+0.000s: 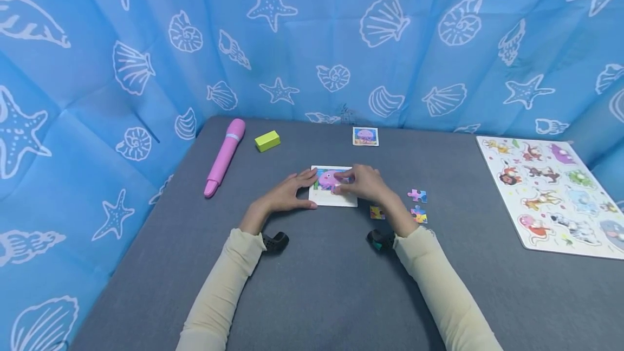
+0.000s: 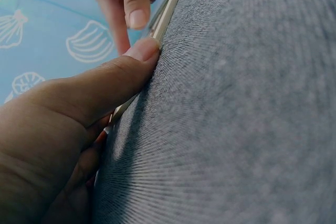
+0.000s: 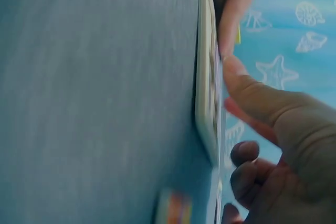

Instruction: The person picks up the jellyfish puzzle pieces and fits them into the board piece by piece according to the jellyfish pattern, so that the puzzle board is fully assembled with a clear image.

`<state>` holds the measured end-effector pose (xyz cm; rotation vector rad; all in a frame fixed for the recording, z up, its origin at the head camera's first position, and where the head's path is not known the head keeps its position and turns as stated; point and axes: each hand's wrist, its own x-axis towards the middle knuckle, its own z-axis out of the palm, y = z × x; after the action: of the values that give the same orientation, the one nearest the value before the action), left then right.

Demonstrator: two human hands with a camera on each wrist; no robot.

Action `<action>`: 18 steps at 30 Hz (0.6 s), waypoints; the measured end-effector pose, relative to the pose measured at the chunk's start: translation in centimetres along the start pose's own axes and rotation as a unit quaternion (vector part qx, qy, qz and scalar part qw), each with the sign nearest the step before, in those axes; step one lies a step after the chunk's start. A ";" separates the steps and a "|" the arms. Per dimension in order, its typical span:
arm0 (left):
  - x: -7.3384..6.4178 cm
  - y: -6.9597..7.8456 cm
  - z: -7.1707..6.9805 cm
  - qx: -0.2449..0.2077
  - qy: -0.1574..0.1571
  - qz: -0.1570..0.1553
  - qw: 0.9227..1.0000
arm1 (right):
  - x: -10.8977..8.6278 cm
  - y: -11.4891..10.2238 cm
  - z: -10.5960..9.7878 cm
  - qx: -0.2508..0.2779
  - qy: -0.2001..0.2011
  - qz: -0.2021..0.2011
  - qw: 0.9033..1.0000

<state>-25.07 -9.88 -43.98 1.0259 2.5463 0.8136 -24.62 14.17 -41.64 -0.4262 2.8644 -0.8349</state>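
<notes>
A small white-framed puzzle board point(image 1: 331, 199) lies flat on the table, its upper part filled by a pink sea creature on blue. My left hand point(image 1: 292, 194) grips its left side, thumb at the near edge and fingers spread over the far corner. My right hand point(image 1: 365, 183) is over the board, thumb and index finger pinching a pink puzzle piece point(image 1: 336, 182) within the picture. Part of the board's right side is hidden under that hand. Near the right forearm lie loose pieces: a pink-and-blue one point(image 1: 416, 195), a yellow one point(image 1: 377, 212) and a mixed-colour one point(image 1: 419, 214).
A square picture card point(image 1: 365, 136) lies by the far edge of the table. To the left are a pink wand-shaped thing point(image 1: 225, 157) and a lime-green block point(image 1: 267, 141). A large animal puzzle board point(image 1: 531, 215) lies at the right. Blue shell-print cloth point(image 1: 302, 42) hangs behind.
</notes>
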 end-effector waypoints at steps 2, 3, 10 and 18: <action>0.0 -0.1 0.1 0.000 0.000 0.002 1.000 | -0.4 0.7 -0.6 0.024 0.002 -0.008 1.000; 0.0 -0.1 0.1 0.000 0.000 0.003 1.000 | -0.7 1.0 -1.0 0.036 0.005 -0.010 0.999; 0.1 -0.1 0.1 -0.009 0.005 0.003 1.000 | -3.2 4.9 -3.8 0.078 0.015 0.023 0.997; 0.2 0.0 0.2 -0.006 0.005 0.002 1.000 | -7.4 9.8 -6.8 0.080 0.012 0.056 0.995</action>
<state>-25.09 -9.68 -44.14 1.0253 2.5445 0.8360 -21.21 27.83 -40.92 -0.2367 2.7842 -1.0441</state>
